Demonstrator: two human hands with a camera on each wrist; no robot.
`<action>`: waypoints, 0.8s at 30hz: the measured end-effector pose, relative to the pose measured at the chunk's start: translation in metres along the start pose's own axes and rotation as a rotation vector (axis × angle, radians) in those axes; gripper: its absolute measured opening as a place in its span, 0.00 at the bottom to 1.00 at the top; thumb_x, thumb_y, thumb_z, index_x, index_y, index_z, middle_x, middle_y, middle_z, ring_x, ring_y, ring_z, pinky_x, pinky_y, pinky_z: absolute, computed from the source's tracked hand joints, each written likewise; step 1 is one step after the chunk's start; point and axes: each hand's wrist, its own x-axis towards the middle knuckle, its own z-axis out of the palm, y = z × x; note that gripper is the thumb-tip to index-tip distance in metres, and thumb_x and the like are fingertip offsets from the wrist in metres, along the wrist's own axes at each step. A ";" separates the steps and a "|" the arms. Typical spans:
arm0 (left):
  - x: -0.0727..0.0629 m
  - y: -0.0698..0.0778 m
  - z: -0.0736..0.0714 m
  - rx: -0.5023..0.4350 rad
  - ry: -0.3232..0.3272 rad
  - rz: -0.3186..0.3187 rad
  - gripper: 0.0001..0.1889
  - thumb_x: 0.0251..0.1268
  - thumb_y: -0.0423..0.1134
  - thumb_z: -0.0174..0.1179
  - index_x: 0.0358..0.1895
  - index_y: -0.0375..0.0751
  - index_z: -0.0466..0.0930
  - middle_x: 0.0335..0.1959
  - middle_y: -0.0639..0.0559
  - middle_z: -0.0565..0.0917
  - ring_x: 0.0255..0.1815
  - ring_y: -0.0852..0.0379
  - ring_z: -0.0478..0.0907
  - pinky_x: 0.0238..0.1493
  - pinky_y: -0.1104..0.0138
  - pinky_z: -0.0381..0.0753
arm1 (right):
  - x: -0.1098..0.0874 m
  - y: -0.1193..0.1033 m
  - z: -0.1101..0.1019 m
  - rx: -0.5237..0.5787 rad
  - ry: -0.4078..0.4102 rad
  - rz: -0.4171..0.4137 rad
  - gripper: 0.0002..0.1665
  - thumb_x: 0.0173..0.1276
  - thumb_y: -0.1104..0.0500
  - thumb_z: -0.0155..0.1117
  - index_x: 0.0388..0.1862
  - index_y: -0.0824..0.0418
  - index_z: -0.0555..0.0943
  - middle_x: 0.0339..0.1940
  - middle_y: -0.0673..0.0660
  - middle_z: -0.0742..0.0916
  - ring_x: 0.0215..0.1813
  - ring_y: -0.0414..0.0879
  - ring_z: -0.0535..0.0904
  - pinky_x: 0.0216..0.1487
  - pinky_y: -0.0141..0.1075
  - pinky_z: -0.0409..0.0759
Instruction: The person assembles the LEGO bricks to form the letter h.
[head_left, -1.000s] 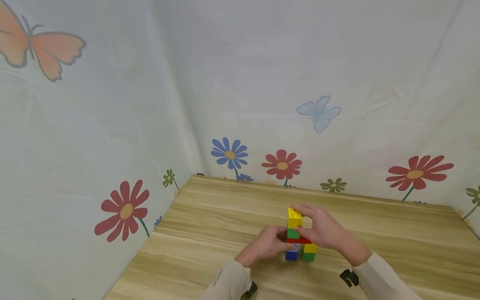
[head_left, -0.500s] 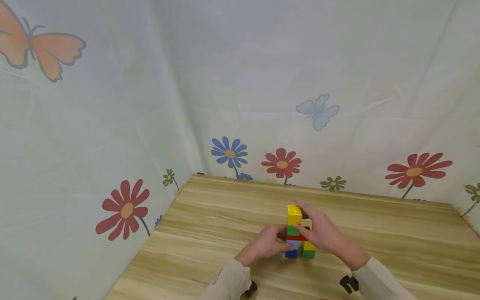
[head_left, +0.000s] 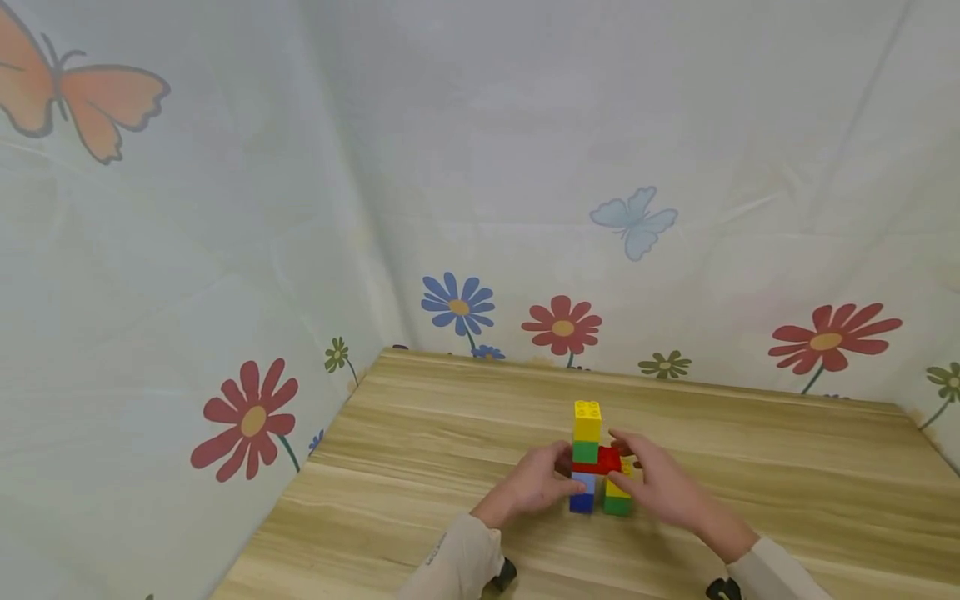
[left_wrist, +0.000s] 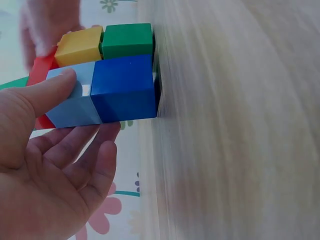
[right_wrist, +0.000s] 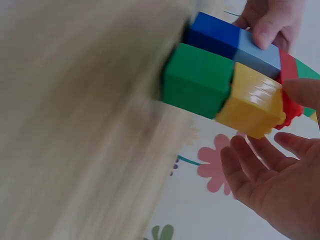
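Note:
A small toy-brick structure stands on the wooden table. Its left column has a dark blue brick (left_wrist: 122,90) at the bottom and a light blue brick (left_wrist: 82,107) above. The right column is a green brick (right_wrist: 197,80) under a yellow brick (right_wrist: 252,100). Across both lies a red brick (head_left: 609,461), topped on the left by another green brick (head_left: 586,452) and a second yellow brick (head_left: 587,425). My left hand (head_left: 534,482) pinches the light blue brick, thumb in front, fingers behind. Around the red brick's right end, my right hand (head_left: 663,483) has thumb and fingers spread apart.
The wood-grain table (head_left: 435,417) reaches back to a pale cloth backdrop (head_left: 480,150) printed with flowers and butterflies. A dark wrist strap piece (head_left: 504,575) shows at the left sleeve (head_left: 457,558).
My right hand has let go of the upper yellow and green bricks and moved down and right to the red brick's end. My left hand keeps its hold.

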 end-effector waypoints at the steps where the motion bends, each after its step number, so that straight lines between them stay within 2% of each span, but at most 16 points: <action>1: 0.000 0.000 0.000 -0.004 0.001 -0.003 0.19 0.58 0.45 0.67 0.51 0.51 0.76 0.39 0.64 0.79 0.39 0.66 0.75 0.47 0.67 0.76 | -0.002 0.003 0.001 -0.003 -0.009 0.012 0.35 0.66 0.54 0.64 0.68 0.64 0.64 0.59 0.59 0.77 0.56 0.53 0.74 0.53 0.49 0.75; 5: 0.000 0.000 -0.001 0.003 0.006 0.008 0.18 0.60 0.45 0.65 0.52 0.49 0.75 0.40 0.63 0.79 0.39 0.66 0.74 0.47 0.67 0.76 | -0.007 0.014 0.006 -0.005 -0.027 -0.010 0.33 0.66 0.59 0.63 0.67 0.65 0.65 0.60 0.60 0.76 0.53 0.51 0.74 0.48 0.44 0.77; 8: 0.001 -0.002 -0.001 0.008 0.013 0.017 0.20 0.61 0.46 0.64 0.55 0.48 0.74 0.41 0.63 0.79 0.40 0.65 0.74 0.47 0.68 0.76 | -0.007 0.018 0.007 0.000 -0.038 -0.055 0.34 0.66 0.63 0.63 0.68 0.67 0.64 0.60 0.63 0.75 0.50 0.49 0.75 0.44 0.38 0.78; 12: 0.003 -0.004 -0.001 0.015 0.024 0.013 0.21 0.63 0.47 0.63 0.57 0.47 0.73 0.43 0.62 0.79 0.41 0.65 0.75 0.47 0.68 0.76 | -0.005 0.021 0.008 -0.007 -0.057 -0.068 0.35 0.65 0.65 0.63 0.69 0.69 0.61 0.62 0.65 0.74 0.48 0.48 0.76 0.42 0.35 0.78; 18: 0.005 -0.002 0.001 0.029 0.040 0.015 0.20 0.64 0.47 0.61 0.56 0.45 0.74 0.42 0.59 0.80 0.40 0.64 0.76 0.44 0.68 0.77 | -0.002 0.020 0.008 -0.018 -0.057 -0.031 0.35 0.65 0.65 0.63 0.69 0.68 0.61 0.61 0.64 0.75 0.47 0.48 0.77 0.45 0.39 0.79; 24: 0.006 0.002 0.005 0.058 0.055 0.003 0.20 0.67 0.47 0.58 0.57 0.44 0.72 0.43 0.57 0.79 0.39 0.63 0.75 0.43 0.68 0.78 | -0.001 0.019 0.007 0.018 -0.046 0.051 0.36 0.65 0.64 0.63 0.69 0.68 0.62 0.61 0.66 0.75 0.45 0.48 0.78 0.44 0.41 0.79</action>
